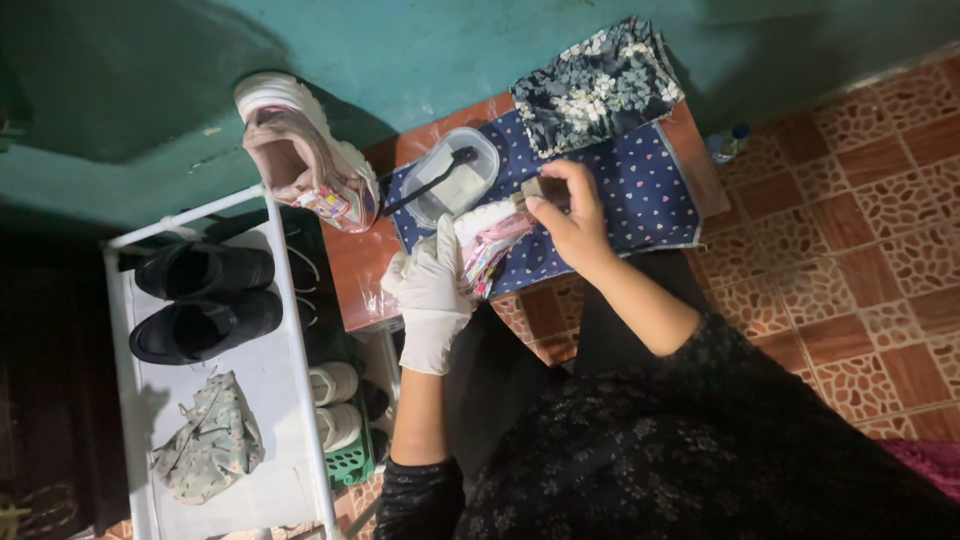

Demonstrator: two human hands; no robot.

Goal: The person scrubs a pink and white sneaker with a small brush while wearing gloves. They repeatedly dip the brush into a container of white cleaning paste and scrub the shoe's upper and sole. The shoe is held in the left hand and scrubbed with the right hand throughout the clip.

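My left hand (430, 290), in a white glove, grips a white and pink sneaker (490, 238) lying on a navy dotted cloth (640, 190). My bare right hand (570, 215) presses a small brown brush (535, 188) against the sneaker's side. Just beyond them sits a clear plastic tub (450, 175) of pale liquid with a dark-handled brush (425, 188) resting in it. The matching pink and white sneaker (305, 155) stands tilted against the teal wall to the left.
A floral cloth (600, 85) lies at the far end of the low reddish table (350, 270). A white shoe rack (270, 400) on the left holds black shoes (200, 300), a camouflage cap (210, 440) and white shoes. A small bottle (725, 145) stands on the tiled floor.
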